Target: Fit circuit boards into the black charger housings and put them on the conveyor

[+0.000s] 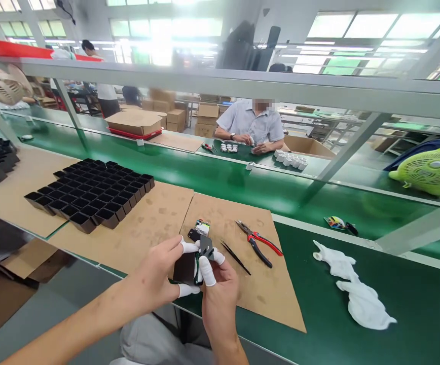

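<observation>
My left hand (163, 264) grips a black square housing (184, 267) by its sides, with white finger cots on the tips. Closed on a small black plate-like part (207, 247) at the housing's open end is my right hand (221, 290), also in finger cots. Some dark green-black material shows between the two pieces; its kind is unclear. Just beyond my fingers lies a small white and multicoloured piece (203, 226) beside a black part (193, 234). Black tweezers (235, 257) and red-and-black pliers (258, 243) rest on the cardboard sheet (269, 299) to the right.
Rows of black square housings (90, 192) stand at left on cardboard. White cloth gloves (364, 299) lie on the green bench at right. A green fan (429, 170) and a metal frame post (413, 230) are beyond. Across the bench a co-worker (250, 124) handles small white parts.
</observation>
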Action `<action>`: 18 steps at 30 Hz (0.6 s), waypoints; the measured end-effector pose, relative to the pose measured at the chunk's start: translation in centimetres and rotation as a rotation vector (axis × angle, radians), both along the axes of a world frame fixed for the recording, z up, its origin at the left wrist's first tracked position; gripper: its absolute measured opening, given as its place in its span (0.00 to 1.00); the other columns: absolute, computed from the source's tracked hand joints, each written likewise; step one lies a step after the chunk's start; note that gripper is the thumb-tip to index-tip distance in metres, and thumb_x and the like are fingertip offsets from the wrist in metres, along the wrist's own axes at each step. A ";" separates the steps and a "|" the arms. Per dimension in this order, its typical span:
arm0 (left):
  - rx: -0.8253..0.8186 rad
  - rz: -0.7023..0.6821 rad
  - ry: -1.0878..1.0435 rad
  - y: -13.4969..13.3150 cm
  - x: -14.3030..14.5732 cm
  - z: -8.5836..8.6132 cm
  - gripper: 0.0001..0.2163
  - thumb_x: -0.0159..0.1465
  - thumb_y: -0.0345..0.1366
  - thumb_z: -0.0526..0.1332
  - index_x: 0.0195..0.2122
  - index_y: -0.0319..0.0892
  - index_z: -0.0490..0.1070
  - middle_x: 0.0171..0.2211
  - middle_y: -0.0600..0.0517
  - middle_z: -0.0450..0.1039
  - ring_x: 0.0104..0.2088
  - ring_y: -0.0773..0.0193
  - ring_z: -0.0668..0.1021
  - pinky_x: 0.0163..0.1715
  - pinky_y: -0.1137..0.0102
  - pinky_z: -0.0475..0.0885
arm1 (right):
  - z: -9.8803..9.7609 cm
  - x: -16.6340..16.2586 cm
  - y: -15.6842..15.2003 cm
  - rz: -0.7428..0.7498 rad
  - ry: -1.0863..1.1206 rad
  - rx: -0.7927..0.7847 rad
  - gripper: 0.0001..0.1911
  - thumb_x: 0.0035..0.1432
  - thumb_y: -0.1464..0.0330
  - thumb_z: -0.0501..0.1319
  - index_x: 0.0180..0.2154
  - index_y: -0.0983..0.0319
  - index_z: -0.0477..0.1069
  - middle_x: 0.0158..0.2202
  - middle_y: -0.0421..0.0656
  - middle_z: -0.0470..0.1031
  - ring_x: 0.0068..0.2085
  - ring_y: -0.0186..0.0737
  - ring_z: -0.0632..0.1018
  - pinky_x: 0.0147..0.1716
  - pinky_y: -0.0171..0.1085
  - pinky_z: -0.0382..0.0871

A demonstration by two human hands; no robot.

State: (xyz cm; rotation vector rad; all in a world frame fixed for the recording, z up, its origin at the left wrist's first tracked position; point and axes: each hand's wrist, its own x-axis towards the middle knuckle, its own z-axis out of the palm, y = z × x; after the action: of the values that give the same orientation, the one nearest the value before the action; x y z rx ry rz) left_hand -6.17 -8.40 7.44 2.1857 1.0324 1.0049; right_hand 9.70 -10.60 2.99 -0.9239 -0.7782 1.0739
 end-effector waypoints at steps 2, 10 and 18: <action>-0.040 -0.038 -0.038 0.4 0.5 -0.1 0.31 0.57 0.27 0.83 0.60 0.52 0.78 0.50 0.52 0.83 0.48 0.54 0.86 0.48 0.65 0.80 | -0.6 0.3 0.0 -0.025 -0.009 -0.021 0.24 0.56 0.47 0.83 0.43 0.58 0.88 0.44 0.49 0.91 0.46 0.53 0.90 0.45 0.46 0.89; -0.108 0.050 -0.085 2.5 1.2 -4.5 0.29 0.53 0.29 0.84 0.55 0.50 0.80 0.49 0.51 0.87 0.47 0.51 0.87 0.49 0.62 0.82 | -0.7 6.3 1.3 -0.248 -0.238 -0.042 0.33 0.61 0.36 0.74 0.45 0.60 0.82 0.45 0.53 0.90 0.39 0.50 0.88 0.40 0.46 0.87; -0.109 0.124 -0.188 11.8 1.4 -3.6 0.23 0.60 0.43 0.81 0.54 0.47 0.80 0.49 0.48 0.85 0.49 0.51 0.84 0.55 0.57 0.79 | 0.6 9.0 2.2 -0.057 -0.891 -0.026 0.08 0.64 0.60 0.76 0.36 0.56 0.83 0.36 0.43 0.82 0.39 0.49 0.79 0.41 0.43 0.73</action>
State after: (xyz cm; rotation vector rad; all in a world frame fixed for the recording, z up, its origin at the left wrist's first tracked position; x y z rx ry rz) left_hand -4.81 3.44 3.88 1.9182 1.1175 1.1573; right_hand 18.72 -8.36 3.58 -1.4581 -1.4490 0.5871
